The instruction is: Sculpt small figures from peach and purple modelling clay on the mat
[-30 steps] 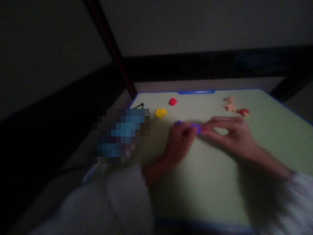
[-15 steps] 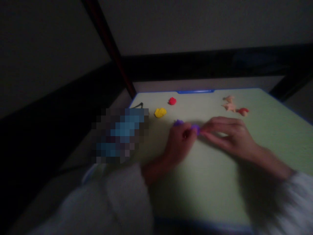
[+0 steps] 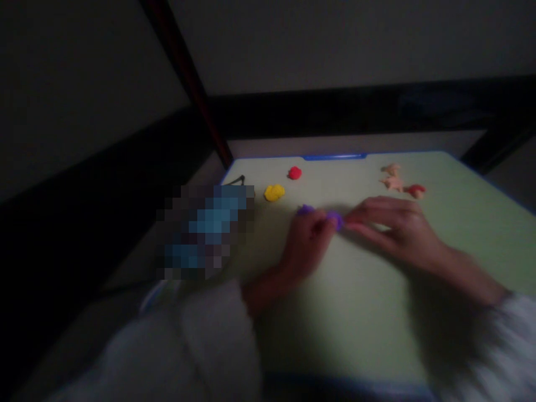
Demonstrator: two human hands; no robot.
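Observation:
A small piece of purple modelling clay [image 3: 334, 220] is pinched between the thumb and fingers of my left hand [image 3: 307, 240], low over the table. My right hand [image 3: 396, 226] comes in from the right. Its thumb and fingertips close in a pinch at the clay's right edge; any bit between them is too small to make out. Just behind my left knuckles lies another purple clay lump [image 3: 306, 209], partly hidden by the hand. Dim light and blur hide the fine shape of both purple pieces.
On the pale table [image 3: 343, 324] with its blue rim lie a yellow clay lump [image 3: 274, 193] and a red one [image 3: 295, 172]. Farther right are peach-coloured pieces [image 3: 393, 183] and a red-and-peach piece [image 3: 416, 191]. A pixelated blue object [image 3: 213, 223] covers the left edge.
Both hands stay almost in place. My right hand has shifted very slightly, its fingertips still at the purple clay's edge. The other pieces have not moved.

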